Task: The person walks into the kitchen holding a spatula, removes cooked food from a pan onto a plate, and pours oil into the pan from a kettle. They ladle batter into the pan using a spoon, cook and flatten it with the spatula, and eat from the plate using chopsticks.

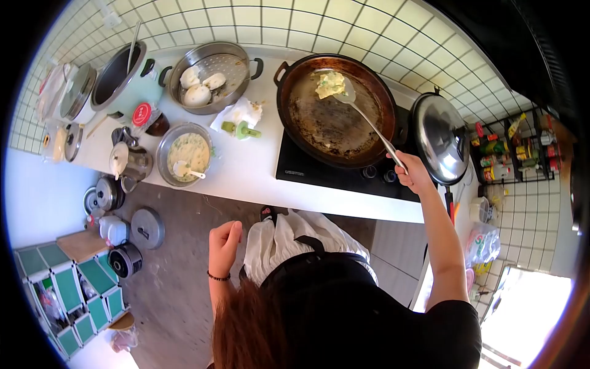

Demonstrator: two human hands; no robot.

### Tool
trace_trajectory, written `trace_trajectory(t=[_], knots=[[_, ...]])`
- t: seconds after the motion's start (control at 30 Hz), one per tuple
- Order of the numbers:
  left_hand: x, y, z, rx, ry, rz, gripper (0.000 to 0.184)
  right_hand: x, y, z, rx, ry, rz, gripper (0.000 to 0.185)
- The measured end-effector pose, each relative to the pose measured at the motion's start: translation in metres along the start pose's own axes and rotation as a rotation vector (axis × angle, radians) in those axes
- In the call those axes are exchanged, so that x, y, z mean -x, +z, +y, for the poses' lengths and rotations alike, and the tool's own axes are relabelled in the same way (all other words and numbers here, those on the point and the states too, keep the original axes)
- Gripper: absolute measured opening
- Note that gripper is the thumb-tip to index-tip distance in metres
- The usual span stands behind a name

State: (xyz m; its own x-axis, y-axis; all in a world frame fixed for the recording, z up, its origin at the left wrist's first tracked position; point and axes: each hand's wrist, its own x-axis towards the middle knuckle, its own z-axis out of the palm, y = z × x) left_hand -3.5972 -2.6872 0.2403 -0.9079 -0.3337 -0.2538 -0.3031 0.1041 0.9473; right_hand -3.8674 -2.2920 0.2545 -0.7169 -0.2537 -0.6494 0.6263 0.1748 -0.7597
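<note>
Spatula (373,127) grasped by right hand (415,174); left hand (225,242) clenched, apparently empty. Rough pushing could tear the yellow food (329,85).

We record a dark beaded bracelet (219,277) just behind the left hand (225,240). Between this and the right hand (413,172), we note a loose, gathered white lower garment (270,240) with a black strap (311,243); farther back, a black short-sleeved top (375,317). A dark shoe (268,213) shows near the left hand.
</note>
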Motion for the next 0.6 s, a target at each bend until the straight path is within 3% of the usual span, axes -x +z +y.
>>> trace_trajectory(t=[0.6], knots=[[-0.064, 0.023, 0.013, -0.104, 0.088, -0.485, 0.035, 0.150, 0.018, 0.065, -0.141, -0.022, 0.308, 0.033]])
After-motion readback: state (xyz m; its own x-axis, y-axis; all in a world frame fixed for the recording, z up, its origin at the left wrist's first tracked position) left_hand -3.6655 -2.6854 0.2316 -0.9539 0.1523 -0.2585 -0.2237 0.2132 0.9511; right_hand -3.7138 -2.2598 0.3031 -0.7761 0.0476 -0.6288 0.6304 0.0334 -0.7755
